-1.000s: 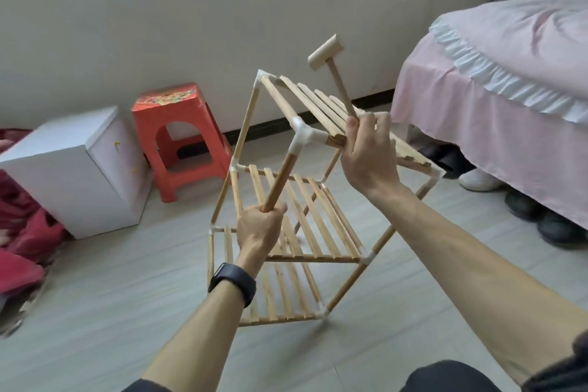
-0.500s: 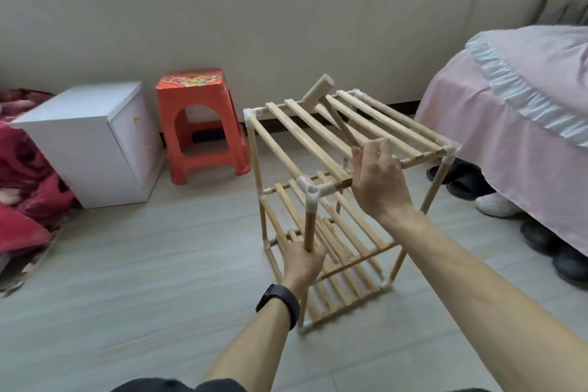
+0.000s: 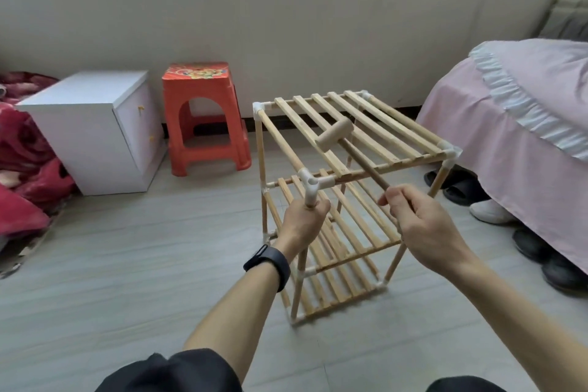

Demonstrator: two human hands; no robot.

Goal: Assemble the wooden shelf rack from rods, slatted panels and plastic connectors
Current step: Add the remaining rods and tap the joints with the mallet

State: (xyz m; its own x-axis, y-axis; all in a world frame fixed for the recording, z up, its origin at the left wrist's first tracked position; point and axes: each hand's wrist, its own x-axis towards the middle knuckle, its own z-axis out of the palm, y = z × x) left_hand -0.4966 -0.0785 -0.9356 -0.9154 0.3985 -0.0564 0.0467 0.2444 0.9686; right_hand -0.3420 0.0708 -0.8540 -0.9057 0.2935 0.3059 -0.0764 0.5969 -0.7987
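The wooden shelf rack (image 3: 394,134) stands upright on the floor, with three slatted panels joined to rods by white plastic connectors. My left hand (image 3: 304,221) grips the near left rod just under the white corner connector (image 3: 310,184). My right hand (image 3: 420,221) holds the handle end of a small wooden mallet (image 3: 335,134). The mallet's head hovers over the top panel's slats, a little behind the near corner.
A red plastic stool (image 3: 203,114) and a white cabinet (image 3: 95,127) stand by the wall to the left. Red bedding (image 3: 22,169) lies at far left. A pink-covered bed (image 3: 515,118) is close on the right, with shoes (image 3: 490,210) beneath it.
The rack went from tilted in the air to standing upright on the floor. My right hand left the top panel's front edge and now holds the mallet by its handle end.
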